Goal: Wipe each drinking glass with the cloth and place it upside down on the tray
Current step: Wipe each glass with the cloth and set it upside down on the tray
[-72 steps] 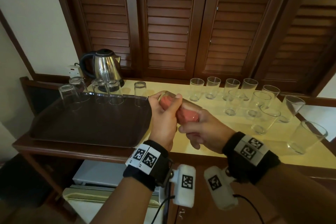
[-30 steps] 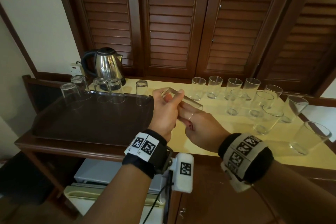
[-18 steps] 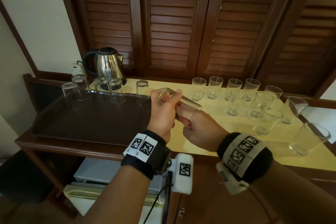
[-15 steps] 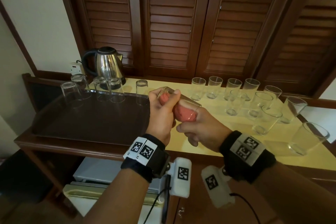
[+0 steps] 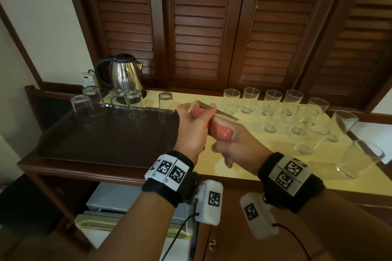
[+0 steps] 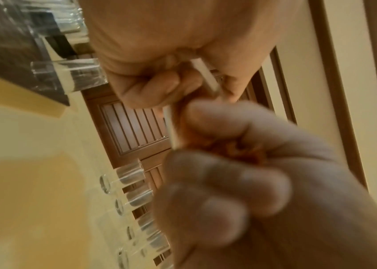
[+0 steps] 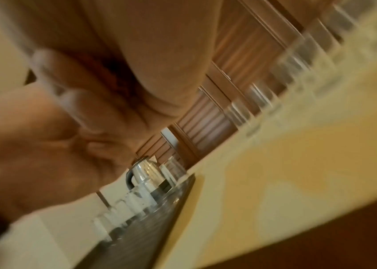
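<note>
Left hand (image 5: 192,128) grips a tilted glass (image 5: 220,115) stuffed with pink cloth (image 5: 219,131). Right hand (image 5: 237,144) fingers clamp the cloth. Five glasses (image 5: 165,106) stand inverted on the tray (image 5: 106,144).

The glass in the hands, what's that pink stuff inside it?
A pink cloth fills the glass. The right hand pushes it in; the fingers inside are hidden.

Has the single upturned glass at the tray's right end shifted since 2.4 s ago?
No. The upturned glass stands at the back right corner of the tray, same spot relative to the kettle.
</note>
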### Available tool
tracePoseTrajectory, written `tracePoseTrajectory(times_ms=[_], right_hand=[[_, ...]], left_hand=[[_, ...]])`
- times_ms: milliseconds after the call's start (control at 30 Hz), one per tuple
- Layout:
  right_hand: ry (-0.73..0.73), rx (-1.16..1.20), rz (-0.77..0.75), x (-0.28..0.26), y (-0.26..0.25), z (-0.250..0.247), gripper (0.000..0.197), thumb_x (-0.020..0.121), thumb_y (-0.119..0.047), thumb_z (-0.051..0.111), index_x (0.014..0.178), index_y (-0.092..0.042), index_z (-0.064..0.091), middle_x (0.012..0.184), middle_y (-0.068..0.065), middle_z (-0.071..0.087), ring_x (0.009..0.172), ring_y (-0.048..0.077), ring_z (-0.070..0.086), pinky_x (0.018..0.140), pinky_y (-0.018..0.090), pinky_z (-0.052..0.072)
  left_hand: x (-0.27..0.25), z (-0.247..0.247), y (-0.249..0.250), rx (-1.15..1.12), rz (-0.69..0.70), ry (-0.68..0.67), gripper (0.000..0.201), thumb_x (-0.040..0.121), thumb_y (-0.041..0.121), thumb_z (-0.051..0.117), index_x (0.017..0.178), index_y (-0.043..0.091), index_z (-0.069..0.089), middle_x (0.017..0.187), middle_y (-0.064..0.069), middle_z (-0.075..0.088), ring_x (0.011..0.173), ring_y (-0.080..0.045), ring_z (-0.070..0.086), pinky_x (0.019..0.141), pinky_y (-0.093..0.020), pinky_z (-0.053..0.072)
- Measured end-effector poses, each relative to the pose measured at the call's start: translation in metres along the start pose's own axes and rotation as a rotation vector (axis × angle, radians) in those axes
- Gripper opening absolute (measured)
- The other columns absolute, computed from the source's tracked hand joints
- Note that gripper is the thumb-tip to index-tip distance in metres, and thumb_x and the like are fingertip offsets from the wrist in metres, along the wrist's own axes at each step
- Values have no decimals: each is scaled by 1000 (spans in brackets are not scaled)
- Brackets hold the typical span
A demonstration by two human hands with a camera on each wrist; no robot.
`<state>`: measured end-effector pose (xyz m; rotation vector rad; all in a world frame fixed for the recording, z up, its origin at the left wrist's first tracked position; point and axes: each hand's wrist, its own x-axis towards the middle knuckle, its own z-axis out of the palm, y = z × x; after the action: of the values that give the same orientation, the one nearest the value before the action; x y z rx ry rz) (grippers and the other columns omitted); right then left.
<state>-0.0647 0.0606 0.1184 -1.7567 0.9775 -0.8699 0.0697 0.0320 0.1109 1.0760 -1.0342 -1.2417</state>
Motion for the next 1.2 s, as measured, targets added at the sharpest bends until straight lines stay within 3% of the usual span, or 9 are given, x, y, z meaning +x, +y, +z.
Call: tracePoseTrajectory(times_ms=[100, 267, 367, 467, 700, 833, 967, 1067, 1200], right_hand=[[17, -652, -170, 1, 2, 0, 77, 86, 12, 52, 148, -34, 46, 147, -20, 48, 121, 4, 58, 97, 28, 53], [-8, 217, 87, -1, 3, 2, 70, 89, 17, 54, 143, -26, 49, 69, 8, 58, 42, 15, 39, 41, 27, 42], [-2, 16, 41, 1, 3, -5, 71, 89, 16, 54, 143, -31, 51, 80, 1, 66, 50, 17, 50, 48, 30, 50], [17, -712, -162, 1, 3, -1, 73, 87, 11, 51, 144, -34, 50, 140, -14, 54, 112, 11, 61, 92, 36, 56], [-53, 205, 135, -2, 1, -5, 66, 91, 14, 55, 142, -28, 50, 75, -1, 63, 44, 13, 40, 43, 27, 42], [-32, -555, -128, 0, 2, -1, 76, 88, 11, 52, 149, -34, 45, 146, -14, 51, 117, 6, 59, 97, 26, 52], [-112, 84, 49, -1, 0, -2, 66, 92, 12, 57, 142, -29, 50, 97, 13, 62, 51, 17, 50, 49, 25, 49], [-87, 264, 124, -2, -1, -6, 63, 92, 13, 56, 137, -31, 53, 85, 12, 61, 44, 12, 41, 44, 27, 44], [-17, -587, -171, 1, 5, 2, 84, 87, 12, 52, 149, -43, 41, 145, -26, 47, 120, 1, 56, 100, 29, 52]], left_hand=[[2, -2, -1, -33, -95, 9, 46, 101, 42, 67, 135, 33, 39, 98, -3, 57, 64, -11, 51, 50, -27, 38], [-4, 2, -9, -217, 70, -11, 34, 101, 25, 70, 125, 34, 47, 112, -6, 65, 101, -31, 71, 80, -52, 62], [-1, -2, -9, -100, 50, -31, 37, 103, 35, 66, 131, 33, 43, 105, -7, 61, 76, -21, 65, 55, -34, 54], [2, -5, -7, -60, -76, -31, 38, 103, 41, 64, 133, 34, 41, 91, -3, 56, 57, -8, 50, 45, -24, 37], [-3, -1, -10, -133, 63, -18, 39, 101, 29, 68, 132, 34, 44, 114, -8, 60, 86, -20, 65, 70, -41, 61], [-1, -4, -9, -87, -84, -11, 39, 100, 39, 68, 131, 41, 43, 105, -6, 58, 68, -12, 51, 53, -33, 46], [-7, 1, -12, -229, 30, 27, 37, 99, 21, 71, 124, 37, 49, 112, -5, 63, 92, -23, 66, 73, -47, 57], [-4, 1, -11, -171, 67, 0, 39, 97, 28, 73, 125, 39, 48, 107, -4, 65, 87, -23, 67, 68, -43, 57], [1, -3, -10, -93, -53, 31, 41, 103, 39, 64, 136, 35, 40, 99, -4, 58, 64, -10, 54, 49, -24, 40]])
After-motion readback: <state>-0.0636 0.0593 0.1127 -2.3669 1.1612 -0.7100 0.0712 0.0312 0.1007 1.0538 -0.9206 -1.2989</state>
